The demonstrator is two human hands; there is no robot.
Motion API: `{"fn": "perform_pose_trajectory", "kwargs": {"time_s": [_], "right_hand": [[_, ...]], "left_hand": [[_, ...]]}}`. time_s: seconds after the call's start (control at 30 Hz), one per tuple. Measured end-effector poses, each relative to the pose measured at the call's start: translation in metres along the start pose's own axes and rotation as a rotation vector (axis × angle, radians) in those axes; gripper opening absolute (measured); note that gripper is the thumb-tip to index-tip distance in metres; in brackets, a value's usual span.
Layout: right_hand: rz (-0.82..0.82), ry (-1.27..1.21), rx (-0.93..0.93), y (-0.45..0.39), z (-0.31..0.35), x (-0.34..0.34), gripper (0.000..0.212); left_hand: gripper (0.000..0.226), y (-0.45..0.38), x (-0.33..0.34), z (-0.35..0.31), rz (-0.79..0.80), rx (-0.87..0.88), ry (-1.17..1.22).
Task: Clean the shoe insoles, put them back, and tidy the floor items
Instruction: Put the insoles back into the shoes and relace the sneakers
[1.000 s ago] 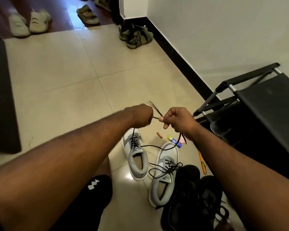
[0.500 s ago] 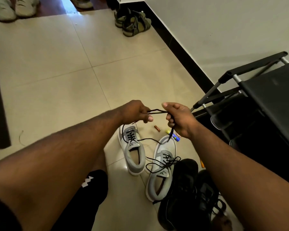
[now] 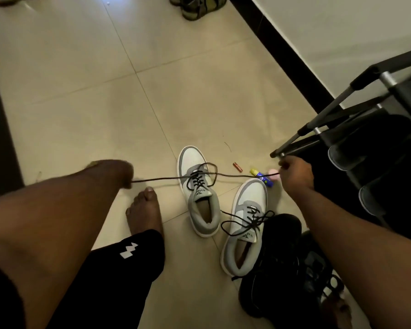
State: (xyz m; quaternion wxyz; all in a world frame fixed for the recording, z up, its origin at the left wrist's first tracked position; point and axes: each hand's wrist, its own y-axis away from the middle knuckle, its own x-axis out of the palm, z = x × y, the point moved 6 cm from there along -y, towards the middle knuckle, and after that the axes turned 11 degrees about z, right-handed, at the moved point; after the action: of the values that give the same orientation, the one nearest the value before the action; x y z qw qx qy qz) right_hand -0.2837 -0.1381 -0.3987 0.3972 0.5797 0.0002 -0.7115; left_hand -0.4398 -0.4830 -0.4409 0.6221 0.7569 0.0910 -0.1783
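A dark lace [image 3: 176,178] is stretched taut across the floor [image 3: 199,103], over the toe of the left grey shoe [image 3: 198,191], pinched at one end by the left hand [image 3: 114,173] and, it seems, at the other by the right hand [image 3: 294,174], whose fingers are curled but turned away, so the pinch itself cannot be seen. The lace is judged light, limp and thin, best held near its tips and kept under tension, since slack would let it snag on the eyelets. The second grey shoe [image 3: 244,229] is set just beside the first, its lace loose; both are judged light and soft-sided, easiest lifted by the heel collar. Insoles are only glimpsed in shadow inside the openings. A battery [image 3: 237,166], a small tube [image 3: 262,177] and a pink object [image 3: 273,173] lie near the right hand, the last partly hidden. Black shoes [image 3: 282,269] and the rack [image 3: 377,129] are lost in darkness.
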Motion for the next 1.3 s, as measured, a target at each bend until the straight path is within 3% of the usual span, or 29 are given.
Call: {"fn": "perform_pose_trajectory", "kwargs": {"time_s": [0.07,0.1,0.13,0.17,0.2,0.27,0.37,0.47,0.53,0.57,0.63,0.73,0.8,0.9,0.97,1.07,1.13,1.23,1.3], "right_hand": [[0.049,0.466,-0.177,-0.001,0.010,0.021,0.032],[0.098,0.519,-0.289,0.001,0.020,0.036,0.035],[0.163,0.470,-0.379,0.003,0.031,0.053,0.037],[0.233,0.355,-0.424,0.006,0.041,0.070,0.040],[0.316,0.197,-0.424,0.006,0.048,0.086,0.045],[0.505,-0.147,-0.319,0.006,0.057,0.119,0.062],[0.670,-0.397,-0.181,0.006,0.064,0.157,0.083],[0.667,-0.473,-0.168,0.000,0.069,0.175,0.070],[0.553,-0.433,-0.193,-0.007,0.070,0.167,0.047],[0.487,-0.354,-0.229,-0.011,0.070,0.157,0.033],[0.392,-0.049,-0.301,-0.015,0.064,0.132,0.017],[0.138,0.653,-0.419,-0.001,0.048,0.090,0.019],[0.105,0.860,-0.510,0.017,0.043,0.088,0.023],[0.166,0.682,-0.557,0.030,0.051,0.101,0.038],[0.297,0.441,-0.551,0.027,0.061,0.116,0.056],[0.568,0.084,-0.393,0.025,0.073,0.140,0.067],[0.597,-0.006,-0.339,0.022,0.076,0.149,0.054],[0.502,-0.011,-0.377,0.015,0.078,0.144,0.022],[0.493,-0.055,-0.424,0.014,0.075,0.139,0.016]], "left_hand": [[0.042,-0.011,0.023,0.007,0.037,-0.004,0.289],[0.044,-0.007,0.025,0.014,0.038,-0.117,0.382],[0.050,-0.011,0.009,0.012,-0.155,-0.119,0.381],[0.062,-0.022,-0.016,-0.001,-0.184,0.029,0.302],[0.071,-0.020,-0.025,-0.020,-0.071,0.090,0.447],[0.072,-0.017,-0.013,-0.053,0.077,0.170,0.521],[0.061,-0.036,0.018,-0.068,0.060,0.194,0.447],[0.052,-0.044,0.010,-0.061,-0.090,0.165,0.405],[0.018,-0.045,0.005,-0.055,-0.110,0.192,0.467],[0.004,-0.045,-0.003,-0.050,-0.111,0.192,0.471],[0.022,-0.043,0.001,-0.033,-0.114,0.177,0.423],[0.005,-0.033,-0.012,-0.006,-0.330,0.095,-0.083],[0.020,-0.033,-0.020,-0.001,-0.181,0.140,-0.167],[0.032,-0.028,-0.021,-0.024,0.036,0.344,0.158],[0.034,-0.030,-0.003,-0.042,0.118,0.342,0.309],[0.024,-0.041,0.015,-0.065,0.059,0.373,0.141],[0.020,-0.046,0.007,-0.070,0.002,0.399,0.052],[0.032,-0.045,0.003,-0.071,0.082,0.379,-0.163],[0.026,-0.041,-0.007,-0.066,0.109,0.355,-0.250]]}}
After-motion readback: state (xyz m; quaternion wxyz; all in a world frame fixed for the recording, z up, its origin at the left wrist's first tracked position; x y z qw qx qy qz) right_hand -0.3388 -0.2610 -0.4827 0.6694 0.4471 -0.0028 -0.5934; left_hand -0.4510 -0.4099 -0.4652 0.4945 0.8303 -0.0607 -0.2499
